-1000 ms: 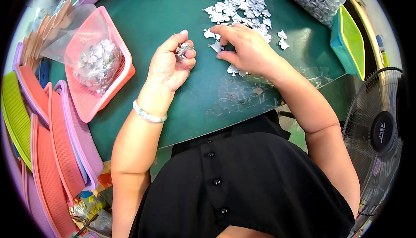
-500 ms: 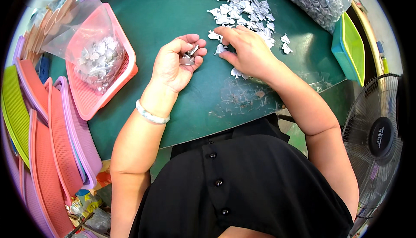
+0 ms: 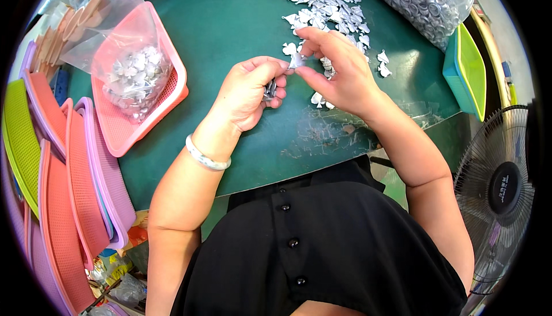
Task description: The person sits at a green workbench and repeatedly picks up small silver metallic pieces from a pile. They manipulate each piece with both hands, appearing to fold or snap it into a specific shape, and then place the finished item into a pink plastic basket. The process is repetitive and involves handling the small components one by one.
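Several small silver metal charms [image 3: 269, 90] lie gathered in the curled fingers of my left hand [image 3: 247, 89]. Its thumb and forefinger pinch one leaf-shaped charm [image 3: 296, 60], which sticks out toward my right hand [image 3: 345, 80]. That right hand is spread beside it, thumb below and fingers above; I cannot tell whether a fingertip touches the charm. Behind the right fingers lies a loose pile of like silver charms [image 3: 328, 5], partly covered by the hand. Two charms [image 3: 383, 63] lie apart, right of the pile, and a few more [image 3: 319, 100] sit under the right wrist.
At left, a pink basket [image 3: 181, 80] holds a clear bag of silver charms [image 3: 138, 80]. Stacked coloured baskets [image 3: 63, 201] stand beside the green table [image 3: 218, 17]. A bag of metal rings [image 3: 411, 0], a green-and-blue basket [image 3: 468, 74] and a fan [image 3: 500, 189] are at right.
My left hand has closed more around its charms and moved slightly right, with one charm at its fingertips. My right hand has lifted off the pile's near edge and opened wider.
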### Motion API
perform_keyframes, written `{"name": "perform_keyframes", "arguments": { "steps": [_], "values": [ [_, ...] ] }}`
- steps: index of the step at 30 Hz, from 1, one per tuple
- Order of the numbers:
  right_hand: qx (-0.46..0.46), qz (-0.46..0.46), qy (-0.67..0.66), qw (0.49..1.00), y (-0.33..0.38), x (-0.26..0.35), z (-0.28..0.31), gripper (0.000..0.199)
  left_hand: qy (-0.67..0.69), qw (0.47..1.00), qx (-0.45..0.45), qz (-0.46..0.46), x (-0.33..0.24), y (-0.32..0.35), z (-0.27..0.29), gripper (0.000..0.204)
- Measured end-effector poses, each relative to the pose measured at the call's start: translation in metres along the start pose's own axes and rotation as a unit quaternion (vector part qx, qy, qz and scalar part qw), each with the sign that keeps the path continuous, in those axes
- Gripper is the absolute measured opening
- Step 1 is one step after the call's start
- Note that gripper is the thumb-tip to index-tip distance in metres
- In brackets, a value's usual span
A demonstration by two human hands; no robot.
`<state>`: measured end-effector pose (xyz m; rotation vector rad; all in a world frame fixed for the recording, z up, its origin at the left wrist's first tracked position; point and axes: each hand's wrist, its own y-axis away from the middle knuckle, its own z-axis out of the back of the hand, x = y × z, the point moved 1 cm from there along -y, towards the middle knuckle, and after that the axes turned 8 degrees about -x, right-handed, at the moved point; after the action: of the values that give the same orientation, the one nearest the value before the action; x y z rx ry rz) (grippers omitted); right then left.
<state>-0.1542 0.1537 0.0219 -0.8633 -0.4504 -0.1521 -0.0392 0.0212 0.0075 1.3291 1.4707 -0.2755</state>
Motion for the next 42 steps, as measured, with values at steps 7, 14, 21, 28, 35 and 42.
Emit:
{"name": "perform_keyframes", "arguments": {
  "steps": [7,14,21,28,35,42],
  "values": [
    [-0.022,-0.021,-0.058,0.998,0.004,0.003,0.002,0.054,-0.046,0.997,-0.004,-0.068,-0.001,0.003,-0.003,0.014],
    [-0.01,-0.083,-0.111,0.99,0.005,0.001,0.002,0.047,-0.034,0.996,-0.011,-0.084,0.0,0.004,-0.004,0.015],
    [0.023,-0.378,-0.346,0.858,0.001,-0.001,0.0,0.032,0.005,0.997,0.037,-0.069,0.005,0.003,-0.008,0.016],
    [0.022,-0.237,-0.12,0.964,0.001,-0.026,-0.002,0.03,-0.031,0.996,0.031,-0.078,0.007,-0.002,-0.002,0.011],
    [0.16,-0.091,0.059,0.981,0.005,-0.041,0.002,0.046,0.11,0.994,0.023,-0.003,0.002,-0.005,0.003,0.009],
    [0.222,-0.13,-0.074,0.964,0.008,-0.018,0.007,0.051,0.115,0.993,0.013,-0.021,0.001,-0.013,0.014,0.019]
  ]
}}
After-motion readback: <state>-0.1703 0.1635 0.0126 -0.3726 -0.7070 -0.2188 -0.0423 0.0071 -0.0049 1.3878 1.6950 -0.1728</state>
